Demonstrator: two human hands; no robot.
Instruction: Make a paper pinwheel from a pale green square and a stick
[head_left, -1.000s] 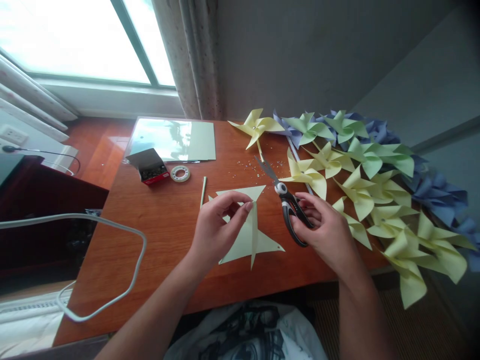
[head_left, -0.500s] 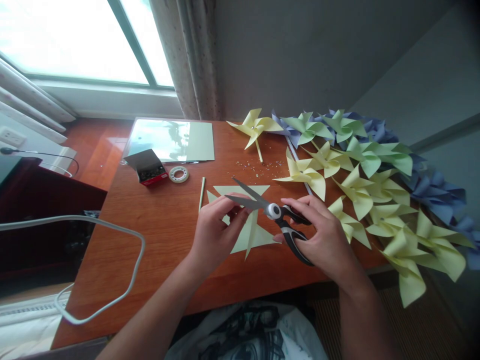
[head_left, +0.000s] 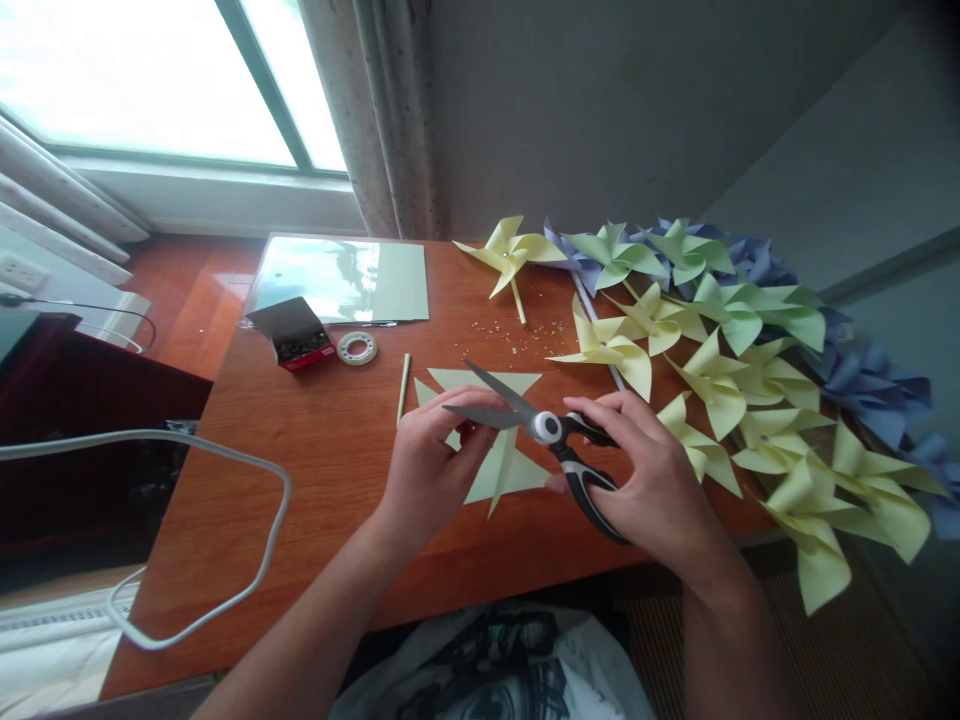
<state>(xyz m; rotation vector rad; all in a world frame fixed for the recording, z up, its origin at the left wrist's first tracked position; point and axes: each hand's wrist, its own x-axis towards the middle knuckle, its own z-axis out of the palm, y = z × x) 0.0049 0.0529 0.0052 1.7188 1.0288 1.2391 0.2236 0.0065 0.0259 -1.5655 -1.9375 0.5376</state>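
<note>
My right hand grips the black-and-grey handles of a pair of scissors, its blades spread and pointing left. The blades pass in front of the fingertips of my left hand, which are pinched together. Whatever they hold is hidden behind the blades and fingers. Beneath both hands a pale green paper sheet lies on the table, cut in from its corners, with one flap raised. To the left of it lies a thin rolled paper stick.
Finished yellow pinwheels, with green and blue ones, crowd the right side. Small scraps are scattered beyond the sheet. A tape roll, an open red box and stacked paper lie at the left. A white cable loops over the table's left edge.
The scissors have shifted slightly left and down across my left fingertips, with the blades still apart. The paper sheet has moved only a little.
</note>
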